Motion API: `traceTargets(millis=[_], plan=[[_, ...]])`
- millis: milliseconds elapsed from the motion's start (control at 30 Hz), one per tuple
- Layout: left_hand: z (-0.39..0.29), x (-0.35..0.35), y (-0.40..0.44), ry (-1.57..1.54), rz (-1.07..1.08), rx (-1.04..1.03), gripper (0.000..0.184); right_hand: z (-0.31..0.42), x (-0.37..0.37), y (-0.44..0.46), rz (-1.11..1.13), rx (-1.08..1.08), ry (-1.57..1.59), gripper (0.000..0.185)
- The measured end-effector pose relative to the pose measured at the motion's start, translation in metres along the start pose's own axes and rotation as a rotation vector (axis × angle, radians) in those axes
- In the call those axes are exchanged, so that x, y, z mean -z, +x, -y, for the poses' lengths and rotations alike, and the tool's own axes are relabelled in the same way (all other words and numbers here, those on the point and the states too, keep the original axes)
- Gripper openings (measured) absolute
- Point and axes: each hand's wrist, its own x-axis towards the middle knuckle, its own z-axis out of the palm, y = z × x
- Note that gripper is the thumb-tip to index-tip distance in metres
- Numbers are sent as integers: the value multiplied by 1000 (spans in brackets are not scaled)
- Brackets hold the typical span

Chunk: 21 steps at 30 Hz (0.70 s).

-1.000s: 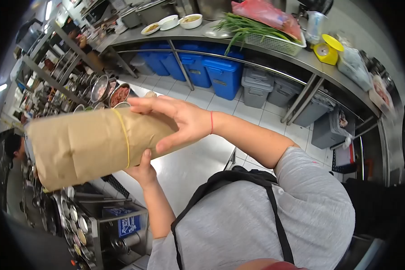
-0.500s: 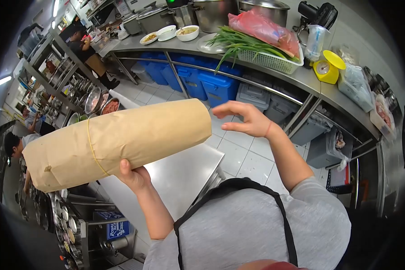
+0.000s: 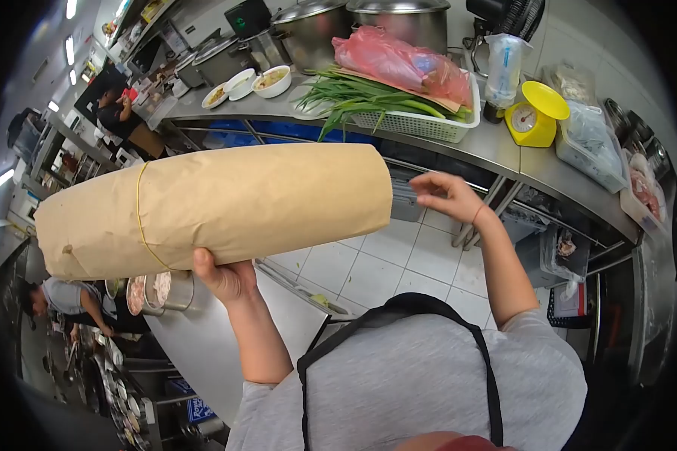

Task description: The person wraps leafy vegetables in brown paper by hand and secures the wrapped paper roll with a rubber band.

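A large brown paper roll (image 3: 263,192) lies across the view, with a yellow rubber band (image 3: 138,218) around its left part. My left hand (image 3: 226,279) holds it from below, the thumb on the near side and the other fingers mostly hidden behind it. To the right of the roll's end, my right hand (image 3: 451,199) is raised and apart from it, fingers loosely curved with nothing in them. A steel table (image 3: 203,346) is below the roll.
A steel counter (image 3: 496,146) carries a white basket (image 3: 429,128) with green stalks, a pink bag (image 3: 399,60), a yellow scale (image 3: 534,116) and bowls. Metal bowls of meat (image 3: 158,289) stand beyond the roll. Two people (image 3: 124,120) (image 3: 75,297) are at left.
My right hand has let go of the roll and moved right, away from it. The roll now lies more level and higher in view. The view has shifted, showing more of the counter's back.
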Motion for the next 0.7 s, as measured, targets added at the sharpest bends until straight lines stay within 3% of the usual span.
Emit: traceTargets(millis=[100,133,233,433,533,700], plan=[[10,-5,15,4,61,14,72,-12,33,30,-252,80,-284,30],[12,-4,19,9,73,-3,73,-30,49,46,-365,196,-401,28],[22,-5,33,-14,101,-4,75,-40,99,86,-536,200,-594,21],[43,-36,57,-41,195,-76,77,-79,164,133,-454,45,-905,15],[63,-42,68,-100,184,-103,76,-88,182,145,-293,-49,-1044,20],[87,-77,82,-62,141,-205,72,-102,185,146,-210,88,-1126,20]])
